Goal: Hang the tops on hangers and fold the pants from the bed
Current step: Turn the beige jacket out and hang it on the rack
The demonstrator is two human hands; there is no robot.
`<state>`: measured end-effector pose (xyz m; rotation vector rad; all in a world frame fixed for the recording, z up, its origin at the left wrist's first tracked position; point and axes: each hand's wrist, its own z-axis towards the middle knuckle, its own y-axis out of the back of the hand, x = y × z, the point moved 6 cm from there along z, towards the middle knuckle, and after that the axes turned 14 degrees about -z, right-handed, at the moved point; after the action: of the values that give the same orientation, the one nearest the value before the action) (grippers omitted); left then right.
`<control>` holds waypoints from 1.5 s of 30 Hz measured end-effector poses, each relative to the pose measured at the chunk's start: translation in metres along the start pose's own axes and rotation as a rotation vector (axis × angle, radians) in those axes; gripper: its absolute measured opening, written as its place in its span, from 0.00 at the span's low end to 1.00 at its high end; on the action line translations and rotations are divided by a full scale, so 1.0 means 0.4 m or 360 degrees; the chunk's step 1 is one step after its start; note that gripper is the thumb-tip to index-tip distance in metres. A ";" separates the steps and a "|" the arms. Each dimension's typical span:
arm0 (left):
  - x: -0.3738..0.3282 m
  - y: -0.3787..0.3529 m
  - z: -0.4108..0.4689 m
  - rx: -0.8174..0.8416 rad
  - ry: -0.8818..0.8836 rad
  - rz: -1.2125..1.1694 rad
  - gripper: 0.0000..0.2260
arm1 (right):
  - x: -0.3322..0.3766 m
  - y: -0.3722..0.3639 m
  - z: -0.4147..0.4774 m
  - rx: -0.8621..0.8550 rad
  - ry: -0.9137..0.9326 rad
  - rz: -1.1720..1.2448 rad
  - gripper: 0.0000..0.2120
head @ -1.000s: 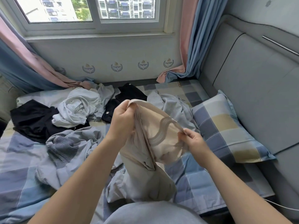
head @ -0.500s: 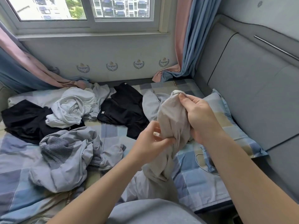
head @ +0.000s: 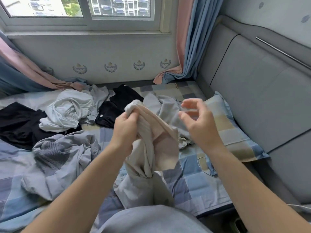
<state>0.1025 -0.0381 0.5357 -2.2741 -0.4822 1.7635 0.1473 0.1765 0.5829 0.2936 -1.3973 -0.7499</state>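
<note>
Left hand (head: 125, 130) grips beige garment (head: 161, 145); right hand (head: 200, 125) loose-fingered, empty.
Beyond the hands: black garment (head: 117, 105), grey clothes (head: 166, 106); pillow (head: 235, 132) right.

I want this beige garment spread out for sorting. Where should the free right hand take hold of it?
Probably the loose edge of the beige garment hanging just right of the left hand, pinched from the right. The left hand grips its bunched top, and that edge faces the right hand, which holds nothing.
</note>
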 end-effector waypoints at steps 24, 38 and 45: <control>0.025 0.171 0.045 0.0043 0.0271 0.2053 0.30 | -0.182 -0.143 -0.044 0.0136 0.0002 -0.0124 0.12; -0.017 -0.006 0.010 0.0221 -0.0732 0.0765 0.11 | -0.124 -0.149 -0.009 0.0765 0.0241 -0.0230 0.09; -0.054 0.027 -0.002 -0.0042 -0.0855 0.0492 0.08 | -0.346 -0.236 -0.068 0.1072 -0.0192 -0.0817 0.08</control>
<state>0.0996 -0.0564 0.5512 -1.9493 -0.2443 2.5491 0.1461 0.1870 0.4135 1.1817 -1.6843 -0.6901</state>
